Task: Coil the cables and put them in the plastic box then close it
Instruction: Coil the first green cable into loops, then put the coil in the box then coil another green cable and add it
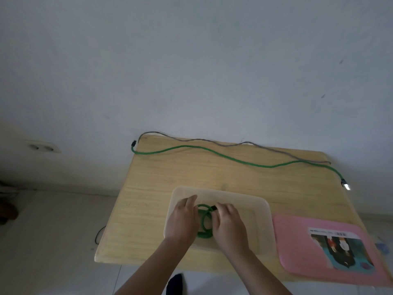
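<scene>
A coiled green cable (204, 222) lies inside the translucent plastic box (258, 211) near the table's front edge. My left hand (182, 218) holds the coil's left side, and my right hand (228, 224) holds its right side with fingertips at the black plug end. Both hands reach down into the box. A long green cable (212, 150) lies stretched across the back of the wooden table (153, 188). Behind it runs a grey cable (212, 142). The pink lid (297, 248) with a picture label rests to the right of the box.
The table stands against a pale wall. A wall socket (42, 147) sits low on the left. The green cable's silver plug (346, 185) hangs at the table's right edge. A thin black wire (98, 234) lies on the tiled floor to the left.
</scene>
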`<state>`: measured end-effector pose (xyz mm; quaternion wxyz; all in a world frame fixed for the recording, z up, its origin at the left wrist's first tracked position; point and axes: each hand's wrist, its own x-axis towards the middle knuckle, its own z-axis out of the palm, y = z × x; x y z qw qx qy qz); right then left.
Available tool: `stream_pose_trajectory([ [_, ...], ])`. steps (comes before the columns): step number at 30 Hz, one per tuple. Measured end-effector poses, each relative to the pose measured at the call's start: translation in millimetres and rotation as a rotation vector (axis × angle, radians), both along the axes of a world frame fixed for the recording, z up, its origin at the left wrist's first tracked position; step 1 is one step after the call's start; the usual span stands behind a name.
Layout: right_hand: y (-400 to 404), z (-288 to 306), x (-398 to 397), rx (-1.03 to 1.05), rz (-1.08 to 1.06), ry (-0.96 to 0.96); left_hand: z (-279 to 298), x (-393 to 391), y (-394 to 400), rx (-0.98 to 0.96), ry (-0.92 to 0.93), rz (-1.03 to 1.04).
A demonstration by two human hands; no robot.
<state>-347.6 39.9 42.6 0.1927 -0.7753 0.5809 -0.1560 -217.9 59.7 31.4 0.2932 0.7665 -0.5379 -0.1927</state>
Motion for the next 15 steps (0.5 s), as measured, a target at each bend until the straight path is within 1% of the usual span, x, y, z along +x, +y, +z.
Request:
stream_pose_trajectory([
  [2, 6.3, 6.6, 3.8, -0.125, 0.049, 0.032, 5.0, -1.7, 9.8, -0.065, -0.109, -0.033],
  [4, 10.5, 9.7, 5.4, -0.204, 0.082, 0.065, 11.4, -2.4, 18.6, -0.113, -0.200, -0.092],
  [8, 20.8, 11.6, 1.4, -0.269, 0.164, 0.151, 20.8, -4.0, 31.6, -0.200, -0.324, -0.150],
  [13, 23.7, 12.1, -2.7, -0.298, 0.233, 0.180, 27.3, 1.0, 40.8, -0.212, -0.339, -0.127],
  [15, 20.5, 17.3, 0.9, -0.302, 0.239, 0.175, 30.8, 10.3, 38.9, -0.225, -0.400, -0.134],
])
